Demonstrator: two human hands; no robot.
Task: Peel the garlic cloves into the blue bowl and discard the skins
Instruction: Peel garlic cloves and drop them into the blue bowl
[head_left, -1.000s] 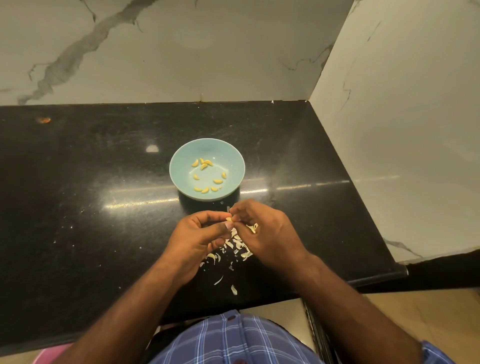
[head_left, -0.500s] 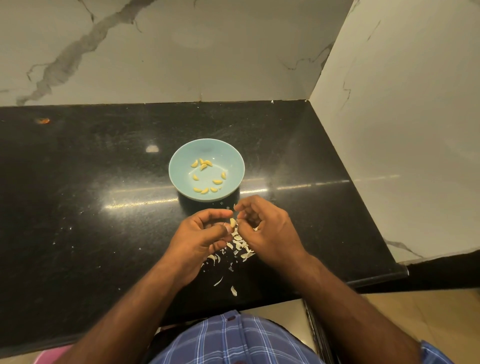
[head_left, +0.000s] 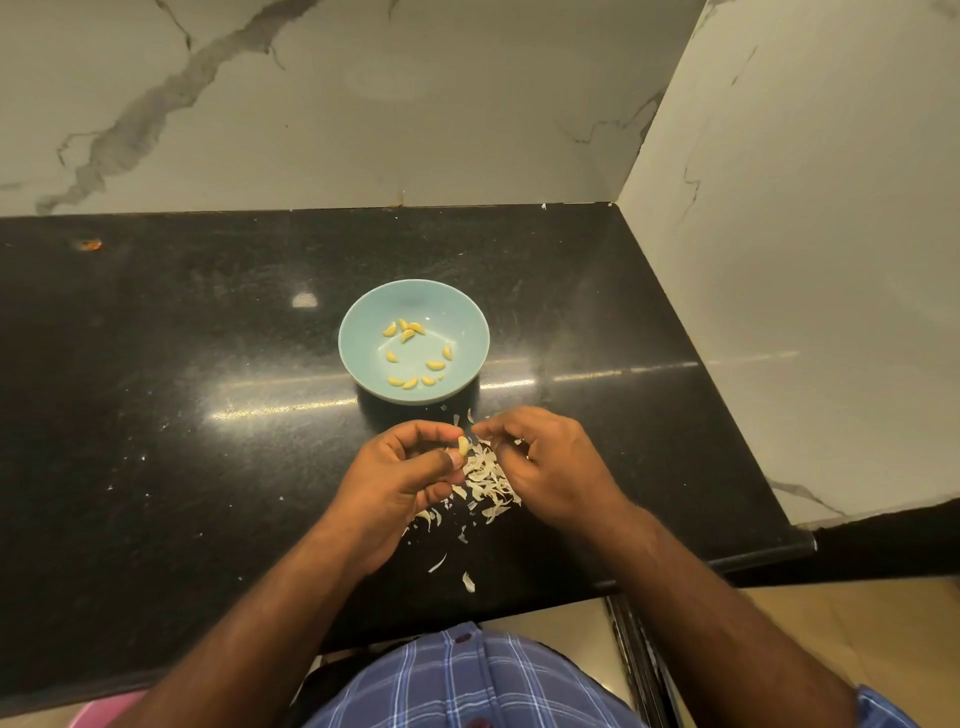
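Note:
The blue bowl (head_left: 470, 317) stands mid-counter and holds several peeled yellow garlic cloves (head_left: 410, 332). Just in front of it, my left hand (head_left: 405, 478) pinches one garlic clove (head_left: 462, 445) between thumb and fingertips. To the right of that clove, my right hand (head_left: 550, 467) has its thumb and forefinger tips close together, a small gap away from it. Pale garlic bits (head_left: 521, 442) show inside its curled fingers; whether they are cloves or skin is unclear. A heap of white skins (head_left: 488, 480) lies on the counter under and between both hands.
The black stone counter (head_left: 208, 441) ends at marble walls behind and on the right. Its front edge is near my body. Stray skin flakes (head_left: 467, 582) lie close to that edge. A small orange speck (head_left: 88, 244) sits at the far left.
My right hand has drawn slightly right, away from the clove, so more of the skin heap shows between the hands. The left hand keeps its hold on the clove.

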